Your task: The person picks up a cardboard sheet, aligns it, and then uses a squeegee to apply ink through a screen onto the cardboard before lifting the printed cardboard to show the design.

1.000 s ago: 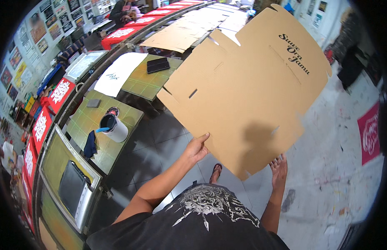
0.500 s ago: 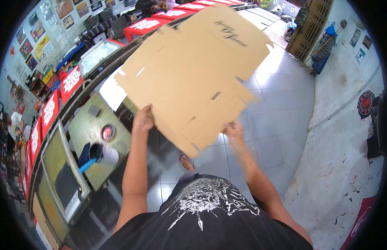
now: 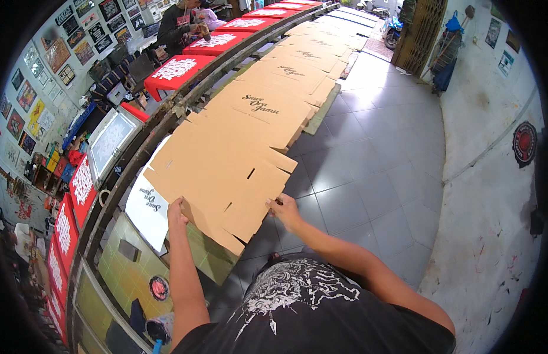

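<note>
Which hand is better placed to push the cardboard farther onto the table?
Probably the left hand. It grips the cardboard sheet at the edge above the table, right beside it. The right hand holds the edge that hangs out over the floor, farther from the table.

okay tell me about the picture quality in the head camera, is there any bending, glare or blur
Head view: strong fisheye bending curves the long green-topped table and the row of flat brown cardboard sheets; a black ring darkens the rim; daylight is even, soft glare on the grey floor tiles; left hand and right hand look sharp.
</note>
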Demonstrator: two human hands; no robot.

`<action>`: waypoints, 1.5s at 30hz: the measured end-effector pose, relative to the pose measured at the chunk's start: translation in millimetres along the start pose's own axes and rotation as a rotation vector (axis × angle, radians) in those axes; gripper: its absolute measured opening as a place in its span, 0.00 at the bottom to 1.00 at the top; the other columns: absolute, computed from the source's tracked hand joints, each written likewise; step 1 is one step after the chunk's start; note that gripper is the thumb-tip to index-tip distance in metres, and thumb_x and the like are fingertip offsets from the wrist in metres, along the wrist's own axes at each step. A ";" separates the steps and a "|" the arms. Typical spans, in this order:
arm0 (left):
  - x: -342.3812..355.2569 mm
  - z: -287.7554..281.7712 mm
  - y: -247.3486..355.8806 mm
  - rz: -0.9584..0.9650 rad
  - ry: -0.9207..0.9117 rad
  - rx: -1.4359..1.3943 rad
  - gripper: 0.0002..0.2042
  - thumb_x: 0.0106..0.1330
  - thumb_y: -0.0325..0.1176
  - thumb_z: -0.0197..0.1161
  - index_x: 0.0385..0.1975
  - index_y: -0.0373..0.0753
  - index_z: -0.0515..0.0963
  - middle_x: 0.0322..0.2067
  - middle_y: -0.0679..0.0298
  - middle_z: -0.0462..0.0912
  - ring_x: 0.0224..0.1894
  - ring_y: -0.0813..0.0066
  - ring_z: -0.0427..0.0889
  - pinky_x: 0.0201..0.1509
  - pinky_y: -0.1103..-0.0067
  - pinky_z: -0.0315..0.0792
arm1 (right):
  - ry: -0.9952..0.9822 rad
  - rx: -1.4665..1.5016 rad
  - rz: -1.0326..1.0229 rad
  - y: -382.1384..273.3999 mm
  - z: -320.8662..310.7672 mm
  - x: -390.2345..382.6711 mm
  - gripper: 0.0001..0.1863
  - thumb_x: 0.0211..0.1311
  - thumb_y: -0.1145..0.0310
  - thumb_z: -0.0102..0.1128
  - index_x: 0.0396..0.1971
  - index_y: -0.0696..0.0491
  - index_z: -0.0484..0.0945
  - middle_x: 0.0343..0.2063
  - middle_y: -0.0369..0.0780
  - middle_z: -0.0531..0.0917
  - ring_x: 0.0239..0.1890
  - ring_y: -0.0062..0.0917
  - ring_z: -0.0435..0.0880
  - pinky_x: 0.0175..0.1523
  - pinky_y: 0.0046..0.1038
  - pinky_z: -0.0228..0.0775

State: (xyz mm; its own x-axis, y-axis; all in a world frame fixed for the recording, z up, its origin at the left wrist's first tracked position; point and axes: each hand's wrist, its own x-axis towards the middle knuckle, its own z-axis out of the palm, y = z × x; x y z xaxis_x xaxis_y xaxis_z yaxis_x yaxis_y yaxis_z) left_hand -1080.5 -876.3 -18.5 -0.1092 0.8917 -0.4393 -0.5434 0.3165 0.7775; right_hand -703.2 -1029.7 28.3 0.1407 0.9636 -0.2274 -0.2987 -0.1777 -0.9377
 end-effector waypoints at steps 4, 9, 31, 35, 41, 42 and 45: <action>20.1 17.2 -11.3 -0.035 0.042 -0.012 0.16 0.61 0.23 0.53 0.50 0.35 0.68 0.42 0.56 0.78 0.43 0.58 0.80 0.43 0.61 0.79 | 0.023 -0.050 0.025 -20.2 -7.5 20.8 0.08 0.60 0.67 0.61 0.34 0.56 0.76 0.24 0.32 0.77 0.25 0.14 0.76 0.29 0.18 0.67; 51.0 47.0 -20.7 0.064 0.032 -0.001 0.17 0.65 0.31 0.49 0.52 0.32 0.66 0.48 0.50 0.76 0.48 0.54 0.78 0.49 0.59 0.76 | -0.031 -0.072 0.022 -38.9 -31.8 65.1 0.09 0.59 0.66 0.61 0.34 0.56 0.77 0.25 0.32 0.78 0.26 0.14 0.76 0.30 0.17 0.66; 63.4 107.7 -6.3 -0.007 0.109 0.151 0.14 0.62 0.22 0.55 0.47 0.27 0.67 0.43 0.49 0.77 0.43 0.56 0.81 0.43 0.65 0.79 | -0.100 -0.066 0.065 -38.4 -54.6 123.5 0.10 0.58 0.67 0.63 0.34 0.58 0.79 0.23 0.30 0.75 0.24 0.12 0.68 0.29 0.17 0.61; 51.9 121.4 -6.7 0.116 0.153 0.275 0.13 0.63 0.24 0.55 0.46 0.25 0.68 0.41 0.50 0.79 0.41 0.59 0.82 0.43 0.68 0.79 | -0.110 -0.072 0.092 -31.3 -56.7 126.4 0.09 0.58 0.67 0.63 0.34 0.58 0.79 0.24 0.30 0.76 0.24 0.12 0.69 0.29 0.17 0.62; 44.1 125.3 -4.7 0.148 0.194 0.402 0.11 0.64 0.27 0.56 0.40 0.25 0.69 0.35 0.51 0.80 0.35 0.62 0.82 0.40 0.71 0.78 | -0.120 -0.033 0.113 -27.1 -57.4 125.6 0.10 0.58 0.67 0.63 0.35 0.58 0.78 0.25 0.30 0.76 0.24 0.13 0.70 0.29 0.16 0.62; 45.4 122.7 -5.1 0.148 0.193 0.406 0.11 0.64 0.28 0.56 0.39 0.25 0.69 0.35 0.52 0.80 0.34 0.63 0.83 0.40 0.71 0.78 | -0.124 -0.039 0.124 -27.2 -58.2 125.8 0.10 0.58 0.67 0.63 0.35 0.58 0.78 0.24 0.30 0.75 0.24 0.13 0.71 0.29 0.16 0.62; 46.3 118.0 -5.4 0.144 0.157 0.415 0.12 0.64 0.29 0.56 0.41 0.25 0.68 0.36 0.51 0.79 0.36 0.63 0.82 0.39 0.71 0.78 | -0.122 -0.047 0.153 -27.1 -59.9 126.0 0.10 0.58 0.67 0.63 0.35 0.58 0.78 0.24 0.30 0.75 0.24 0.13 0.71 0.29 0.16 0.63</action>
State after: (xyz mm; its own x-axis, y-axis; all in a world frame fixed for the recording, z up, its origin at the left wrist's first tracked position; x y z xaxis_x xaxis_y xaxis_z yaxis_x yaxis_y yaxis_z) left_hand -984.5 -798.5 10.1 -0.3010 0.8865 -0.3515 -0.1375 0.3244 0.9359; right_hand -620.9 -915.5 9.3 -0.0195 0.9412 -0.3374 -0.2632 -0.3304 -0.9064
